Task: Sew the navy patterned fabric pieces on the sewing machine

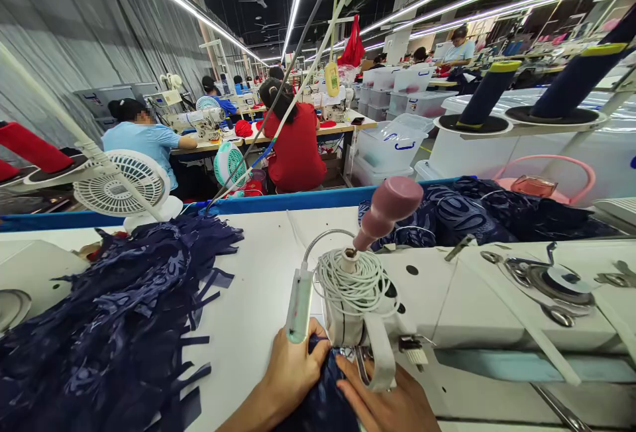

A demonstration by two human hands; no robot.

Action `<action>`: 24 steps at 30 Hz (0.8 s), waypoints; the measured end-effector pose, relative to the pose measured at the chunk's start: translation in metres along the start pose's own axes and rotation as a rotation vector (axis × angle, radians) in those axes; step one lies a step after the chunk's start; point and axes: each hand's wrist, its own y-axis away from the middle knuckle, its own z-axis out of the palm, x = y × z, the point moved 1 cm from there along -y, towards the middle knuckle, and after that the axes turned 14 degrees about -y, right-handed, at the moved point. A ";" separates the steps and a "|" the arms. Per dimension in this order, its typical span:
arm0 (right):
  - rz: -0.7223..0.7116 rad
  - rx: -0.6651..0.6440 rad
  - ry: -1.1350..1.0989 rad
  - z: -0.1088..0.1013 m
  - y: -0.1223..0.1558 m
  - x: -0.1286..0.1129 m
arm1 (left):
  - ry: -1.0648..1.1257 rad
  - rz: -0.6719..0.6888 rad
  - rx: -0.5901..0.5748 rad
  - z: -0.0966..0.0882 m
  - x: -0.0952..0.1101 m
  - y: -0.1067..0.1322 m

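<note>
Navy fabric (328, 395) lies under the head of a white sewing machine (348, 326). On its left edge my left hand (293, 369) pinches the cloth between thumb and fingers, close to the presser foot. My right hand (390, 402) rests on the fabric's right side with fingers stretched out, partly hidden behind the machine's curved white guard (381, 352). A small lamp (299, 306) on a bendable neck hangs over my left hand. The needle itself is hidden by the machine head.
A heap of navy cut pieces (124, 299) covers the table's left side. More patterned navy fabric (457, 210) lies behind the machine. A pink-handled screwdriver (390, 210) stands in the coiled cord (350, 286). A white fan (122, 183) stands back left; co-workers sit beyond.
</note>
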 end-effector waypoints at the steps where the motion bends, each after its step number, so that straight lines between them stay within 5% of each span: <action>1: 0.007 0.011 0.003 0.000 0.000 0.000 | 0.001 0.002 0.003 0.000 0.000 -0.001; 13: 0.030 -0.004 -0.036 -0.005 -0.009 -0.003 | 0.007 -0.002 0.029 -0.001 -0.002 -0.004; 24: 0.018 0.192 -0.047 -0.002 -0.016 -0.007 | 0.044 -0.016 -0.022 -0.004 -0.001 -0.009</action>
